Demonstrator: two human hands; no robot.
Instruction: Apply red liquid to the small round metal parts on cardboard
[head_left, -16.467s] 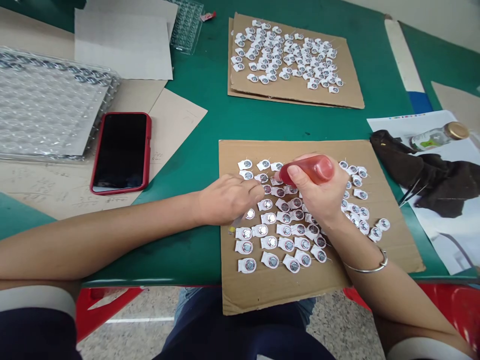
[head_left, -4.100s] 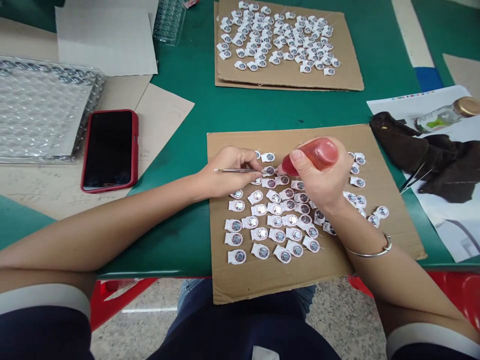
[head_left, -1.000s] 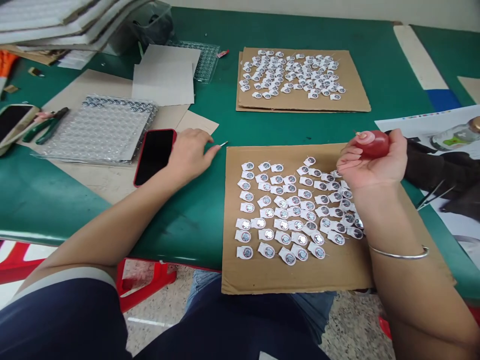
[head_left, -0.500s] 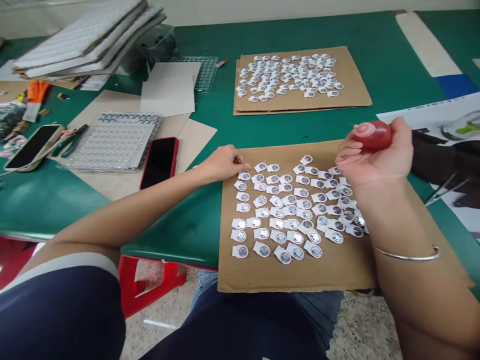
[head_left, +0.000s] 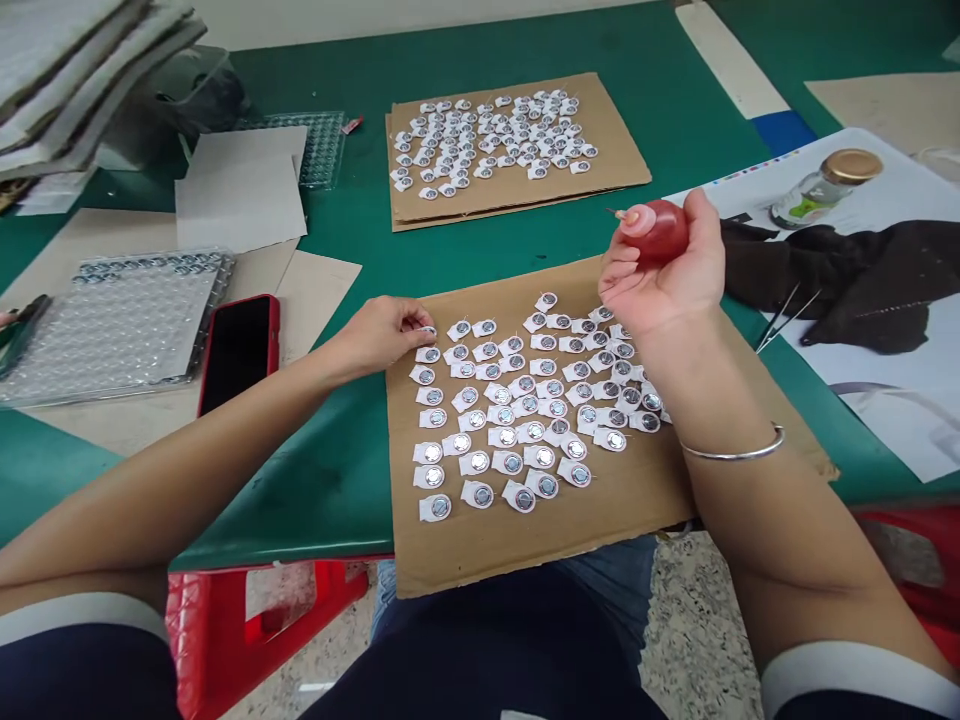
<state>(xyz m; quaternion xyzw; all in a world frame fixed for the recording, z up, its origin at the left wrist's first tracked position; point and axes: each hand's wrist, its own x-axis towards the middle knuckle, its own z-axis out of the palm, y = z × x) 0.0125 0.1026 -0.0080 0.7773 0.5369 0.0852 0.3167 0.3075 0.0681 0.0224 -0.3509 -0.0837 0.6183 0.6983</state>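
Observation:
On a brown cardboard sheet [head_left: 600, 530] in front of me lie rows of small white tabs with round silver discs [head_left: 507, 463]. At the sheet's upper left corner, my left hand [head_left: 382, 335] pinches one disc tab [head_left: 427, 331], just above the left column. My right hand [head_left: 667, 265] is raised over the sheet's upper right part. Its fingers curl around a dark red squeeze bottle [head_left: 664, 230] with a pink cap and a thin pointed tip aimed left. Some discs near my right wrist are partly hidden by the arm.
Farther back lies a second cardboard stack [head_left: 517, 190] covered with similar discs. To the left are a red-cased phone [head_left: 240, 350] and a bubble-wrapped pack [head_left: 127, 320]. On the right are tweezers [head_left: 787, 318], dark cloth [head_left: 870, 285] and a glass jar [head_left: 821, 190].
The view has turned to the right, bringing the jar and more of the dark cloth into sight. A disc tab now shows at my left fingertips. The right hand still holds the bottle.

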